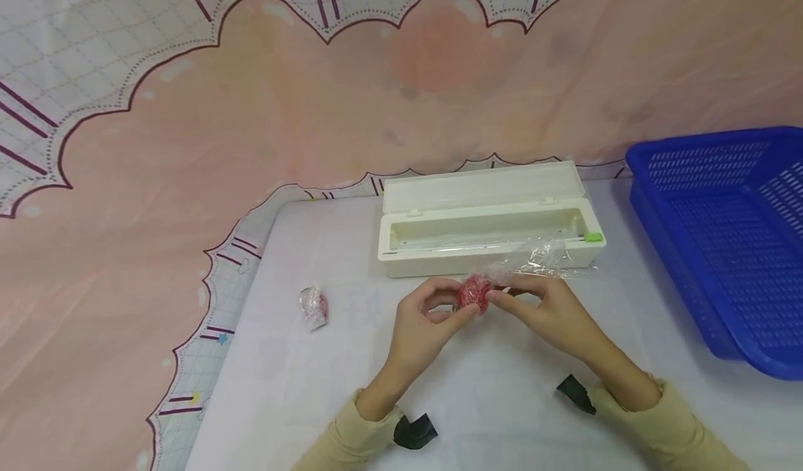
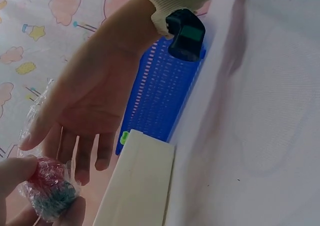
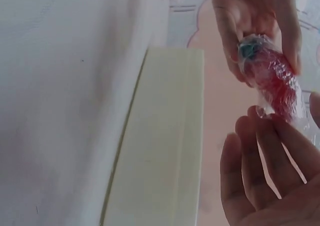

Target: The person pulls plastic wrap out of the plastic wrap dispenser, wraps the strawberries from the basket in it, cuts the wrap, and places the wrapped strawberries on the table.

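Observation:
A small red and teal item (image 1: 474, 292), wrapped in clear cling film, is held up in front of the dispenser box. My left hand (image 1: 422, 328) grips it between thumb and fingers from the left. My right hand (image 1: 555, 314) pinches the film at the item's right side with thumb and forefinger. Loose cling film (image 1: 539, 256) trails up and right, over the front of the box. In the right wrist view the teal end (image 3: 250, 49) lies by the left hand's fingers and the red part faces the right hand. What the wrapped item is, I cannot tell.
Behind the hands stands a white cling film dispenser (image 1: 489, 262), lid raised, with a green slider (image 1: 592, 237) at its right end. Another film-wrapped red piece (image 1: 314, 308) lies to the left on the white table (image 1: 263, 401). A blue plastic basket (image 1: 696, 290) stands at the right.

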`<state>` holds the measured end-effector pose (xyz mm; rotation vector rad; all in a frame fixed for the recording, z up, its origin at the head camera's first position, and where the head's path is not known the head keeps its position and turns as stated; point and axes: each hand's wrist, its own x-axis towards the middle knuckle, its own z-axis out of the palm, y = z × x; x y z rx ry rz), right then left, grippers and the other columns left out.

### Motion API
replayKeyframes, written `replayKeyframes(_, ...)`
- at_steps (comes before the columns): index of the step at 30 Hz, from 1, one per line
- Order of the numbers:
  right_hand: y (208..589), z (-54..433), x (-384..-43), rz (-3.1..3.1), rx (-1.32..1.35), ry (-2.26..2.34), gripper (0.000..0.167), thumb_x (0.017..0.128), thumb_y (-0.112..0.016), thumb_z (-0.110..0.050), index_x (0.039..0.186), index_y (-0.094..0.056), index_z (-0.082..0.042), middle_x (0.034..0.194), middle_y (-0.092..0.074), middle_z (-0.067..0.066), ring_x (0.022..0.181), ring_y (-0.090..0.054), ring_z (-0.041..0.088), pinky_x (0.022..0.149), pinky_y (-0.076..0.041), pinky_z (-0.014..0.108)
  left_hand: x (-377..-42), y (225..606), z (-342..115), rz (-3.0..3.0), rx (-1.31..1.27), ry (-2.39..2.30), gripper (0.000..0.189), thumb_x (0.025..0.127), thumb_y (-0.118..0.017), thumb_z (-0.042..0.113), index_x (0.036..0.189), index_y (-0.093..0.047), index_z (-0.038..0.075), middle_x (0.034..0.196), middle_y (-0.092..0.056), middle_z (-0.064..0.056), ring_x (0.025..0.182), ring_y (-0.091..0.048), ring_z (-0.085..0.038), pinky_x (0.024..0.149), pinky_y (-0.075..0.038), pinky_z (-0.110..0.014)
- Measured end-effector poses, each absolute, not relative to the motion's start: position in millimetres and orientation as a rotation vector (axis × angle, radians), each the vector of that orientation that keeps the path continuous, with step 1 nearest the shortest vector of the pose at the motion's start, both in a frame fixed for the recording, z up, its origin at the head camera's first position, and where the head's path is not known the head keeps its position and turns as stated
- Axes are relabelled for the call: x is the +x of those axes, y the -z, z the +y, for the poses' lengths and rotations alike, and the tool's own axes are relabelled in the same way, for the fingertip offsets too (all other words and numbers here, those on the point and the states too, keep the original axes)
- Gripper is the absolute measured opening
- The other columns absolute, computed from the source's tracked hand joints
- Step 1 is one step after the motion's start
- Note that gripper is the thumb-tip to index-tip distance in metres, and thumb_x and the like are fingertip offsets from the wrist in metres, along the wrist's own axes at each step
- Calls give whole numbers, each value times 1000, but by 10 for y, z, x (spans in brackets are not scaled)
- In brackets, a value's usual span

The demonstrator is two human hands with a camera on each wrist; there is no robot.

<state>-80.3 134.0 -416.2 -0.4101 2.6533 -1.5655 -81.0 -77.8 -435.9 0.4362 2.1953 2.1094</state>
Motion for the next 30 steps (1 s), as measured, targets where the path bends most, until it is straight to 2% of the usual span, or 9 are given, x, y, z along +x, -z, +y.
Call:
replayKeyframes(5, 4193, 1329, -801, 2714, -450, 1609, 22, 91, -74, -24, 105, -78, -8, 106, -76, 2, 104, -69, 19, 87, -56, 49, -780, 4387, -716, 2155, 439, -2103, 35, 82, -81, 7, 114, -68, 4, 101, -72, -15, 87, -71, -14, 67, -60, -26)
replayKeyframes(9, 4226, 1341, -831, 2731, -496, 1664, 12, 91, -73, -18, 97, -80, -11, 96, -77, -3, 94, -70, 8, 86, -56, 34, -757, 4407, -677, 2169, 484, -2083, 38, 80, -82, 6, 116, -70, 1, 105, -70, -15, 92, -71, -15, 71, -61, -28)
replayKeyframes(13, 4246, 1370, -876, 2668, -430, 1731, 18, 95, -68, -17, 85, -81, -13, 87, -75, -4, 83, -66, 4, 80, -52, 24, -739, 4421, -670, 2198, 538, -2043, 37, 79, -83, 6, 114, -72, 1, 107, -69, -13, 95, -69, -13, 77, -61, -29)
replayKeyframes(17, 4246, 1396, -912, 2542, -356, 1824, 24, 97, -66, -20, 80, -80, -10, 83, -72, -4, 74, -59, 7, 69, -50, 23, -727, 4427, -666, 2195, 612, -2035, 37, 80, -82, 6, 115, -71, 0, 110, -70, -12, 99, -68, -14, 82, -60, -31)
replayKeyframes(20, 4246, 1413, -928, 2446, -333, 1869, 22, 96, -67, -20, 86, -80, -6, 86, -75, -6, 78, -63, 7, 70, -51, 23, -719, 4442, -657, 2191, 661, -2057, 37, 80, -81, 5, 115, -71, -2, 111, -70, -14, 100, -68, -15, 83, -60, -33)
replayKeyframes(24, 4262, 1434, -951, 2246, -269, 1904, 25, 96, -66, -21, 94, -78, 1, 86, -76, -6, 83, -69, 12, 79, -55, 29, -705, 4469, -644, 2133, 660, -2083, 37, 80, -80, 0, 114, -70, -6, 112, -69, -19, 99, -68, -12, 83, -60, -36)
replayKeyframes(28, 4272, 1443, -973, 2116, -176, 1907, 22, 95, -67, -24, 89, -77, -5, 85, -74, -7, 86, -69, 15, 83, -56, 34, -696, 4484, -632, 2081, 608, -2089, 38, 80, -79, -3, 116, -69, -8, 114, -68, -23, 97, -68, -8, 83, -59, -36)
replayKeyframes(30, 4272, 1444, -972, 2126, -123, 1910, 19, 93, -70, -26, 82, -71, -10, 80, -69, -9, 83, -66, 12, 80, -55, 32, -696, 4484, -624, 2078, 591, -2090, 38, 80, -79, -3, 116, -69, -9, 114, -67, -23, 97, -67, -7, 84, -59, -35)
